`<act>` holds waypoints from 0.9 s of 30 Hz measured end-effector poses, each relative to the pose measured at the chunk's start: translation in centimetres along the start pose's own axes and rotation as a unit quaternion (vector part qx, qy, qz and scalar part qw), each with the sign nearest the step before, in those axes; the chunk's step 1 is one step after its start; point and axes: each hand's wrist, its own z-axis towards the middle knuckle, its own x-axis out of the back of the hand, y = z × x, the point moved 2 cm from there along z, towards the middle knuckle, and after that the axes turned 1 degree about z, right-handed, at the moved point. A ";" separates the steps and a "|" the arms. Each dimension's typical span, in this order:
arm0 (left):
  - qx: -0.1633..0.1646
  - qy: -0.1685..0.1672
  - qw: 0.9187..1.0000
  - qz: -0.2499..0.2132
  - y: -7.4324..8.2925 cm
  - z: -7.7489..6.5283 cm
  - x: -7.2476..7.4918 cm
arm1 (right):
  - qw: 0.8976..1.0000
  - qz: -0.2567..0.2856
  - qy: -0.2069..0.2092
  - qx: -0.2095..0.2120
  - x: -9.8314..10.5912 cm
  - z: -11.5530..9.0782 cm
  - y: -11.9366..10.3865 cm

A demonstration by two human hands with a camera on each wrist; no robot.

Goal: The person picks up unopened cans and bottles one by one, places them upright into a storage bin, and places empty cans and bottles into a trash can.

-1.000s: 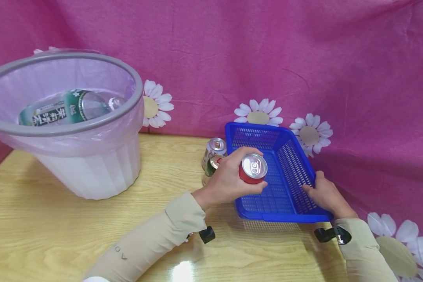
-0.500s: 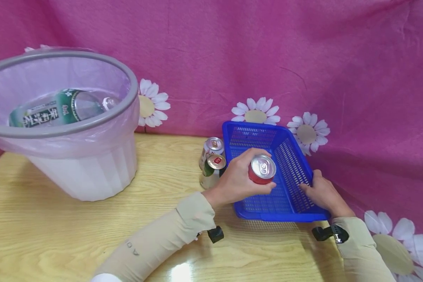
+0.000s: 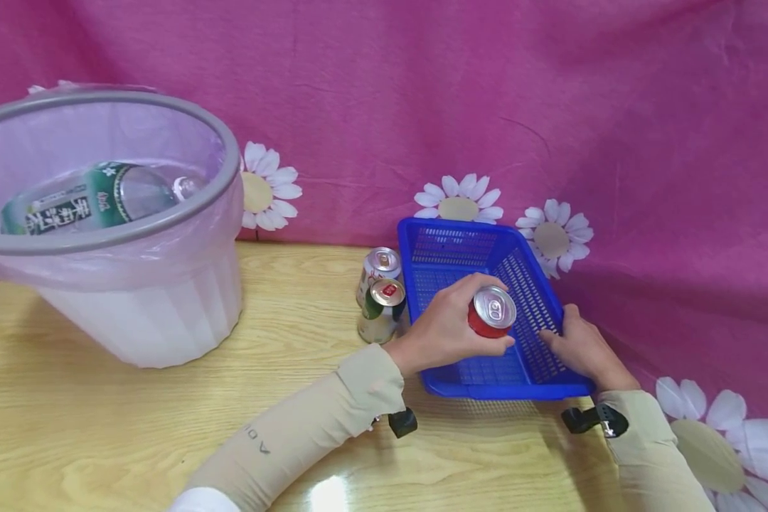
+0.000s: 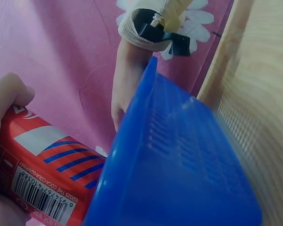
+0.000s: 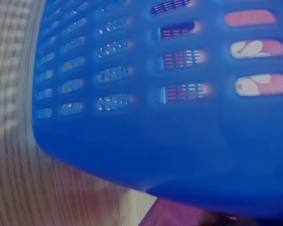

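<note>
My left hand point(image 3: 451, 323) grips a red Coca-Cola can point(image 3: 491, 311) with its silver lid facing up, over the blue plastic basket point(image 3: 422, 259). In the left wrist view the can's printed side point(image 4: 47, 165) shows, its lower end hidden behind the basket's rim. My right hand point(image 3: 585, 348) holds the basket's right side, thumb inside and the other fingers hidden behind the wall. Only the slotted basket wall point(image 5: 132, 146) fills most of the right wrist view. Left of the basket two cans stand upright: a white one point(image 3: 368, 277) behind a green and pale one point(image 3: 379, 316).
A white trash bin point(image 3: 160, 313) with a grey rim and a thin purple liner stands at the left on the wooden table point(image 3: 294, 320). Inside lies a green-labelled plastic bottle point(image 3: 102, 195). A pink curtain with white daisies point(image 3: 358, 107) hangs behind.
My left hand has carried the red can to the right, farther over the basket, and the green and pale can has come into fuller view. My right hand keeps its hold on the basket.
</note>
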 end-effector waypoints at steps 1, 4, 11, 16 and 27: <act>0.002 0.001 1.000 0.000 0.0 0.1 -0.1 | 1.000 0.000 0.001 0.002 0.0 0.0 0.0; 0.010 0.006 1.000 -0.001 -0.1 0.3 -0.4 | 1.000 -0.003 0.008 0.006 0.1 0.1 -0.1; 0.026 -0.007 1.000 0.001 -0.3 1.2 -1.4 | 1.000 0.003 -0.002 -0.002 0.1 0.0 -0.2; 0.027 -0.015 1.000 -0.003 -0.1 2.0 -1.8 | 1.000 0.001 -0.003 -0.002 0.2 -0.2 -0.1; 0.071 -0.022 0.997 -0.030 -0.4 3.3 -2.8 | 1.000 0.001 -0.007 -0.006 0.1 -0.1 -0.1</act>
